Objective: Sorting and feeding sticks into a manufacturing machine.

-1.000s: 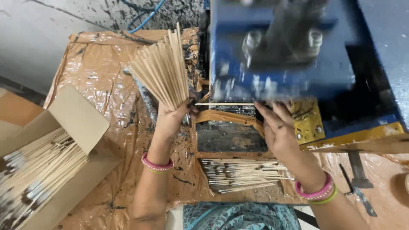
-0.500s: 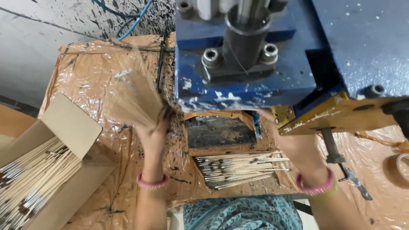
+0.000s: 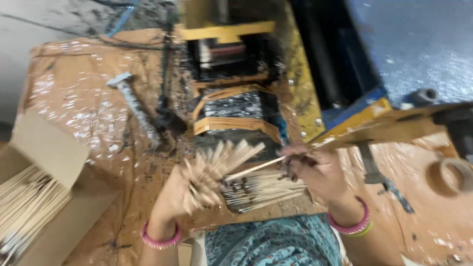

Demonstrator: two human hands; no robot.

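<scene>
My left hand (image 3: 172,197) grips a fanned bundle of thin wooden sticks (image 3: 214,170), their ends pointing toward the camera. My right hand (image 3: 315,170) pinches a single stick (image 3: 253,168) that reaches from the bundle toward the right. Both hands hover over a pile of dark-tipped sticks (image 3: 261,189) lying on the tape-covered bench (image 3: 88,98). Just beyond them stands the blue and yellow press machine (image 3: 236,98) with its dark slot. Pink bangles circle both wrists. The view is blurred by motion.
An open cardboard box (image 3: 44,197) with several long sticks sits at the left. A metal bolt (image 3: 135,106) lies on the bench. A wooden lever (image 3: 389,128) juts out at the right, above a roll of tape (image 3: 451,175).
The bundle came down from upright at the upper left to low in front of me. My right hand left the machine slot and took one stick. The camera tilted upward.
</scene>
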